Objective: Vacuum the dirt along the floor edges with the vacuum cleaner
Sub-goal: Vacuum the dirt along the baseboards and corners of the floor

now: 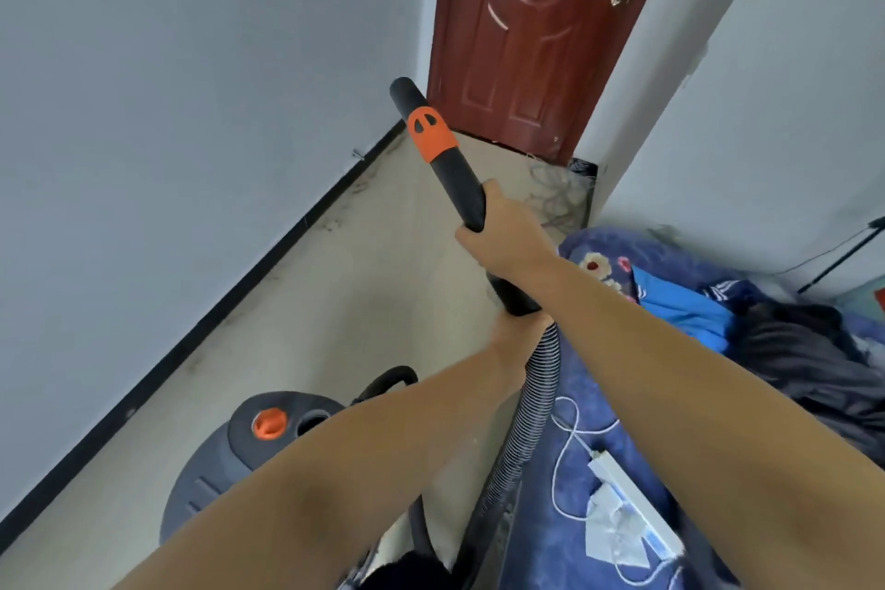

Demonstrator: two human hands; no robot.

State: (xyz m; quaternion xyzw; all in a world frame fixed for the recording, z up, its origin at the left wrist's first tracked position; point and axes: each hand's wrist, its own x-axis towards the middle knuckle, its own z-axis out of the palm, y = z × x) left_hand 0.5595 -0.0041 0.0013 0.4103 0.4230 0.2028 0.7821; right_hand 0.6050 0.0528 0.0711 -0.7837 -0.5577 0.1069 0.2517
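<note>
Both hands — right hand (pixel 507 237) ahead, left hand (pixel 519 331) behind — grip the wand (pixel 443 158); raised above the floor (pixel 373 254), its nozzle may miss the edge dirt (pixel 364 182).

Floor and bed, with items resting on each

Beige hard floor (pixel 335 302): grey canister vacuum cleaner with orange knob (pixel 230 460), tangled wires (pixel 555 192) near door. Blue floral bed cover (pixel 565 517): white cable (pixel 570 441), dark clothing heap (pixel 804 350), blue garment (pixel 680 307).
</note>
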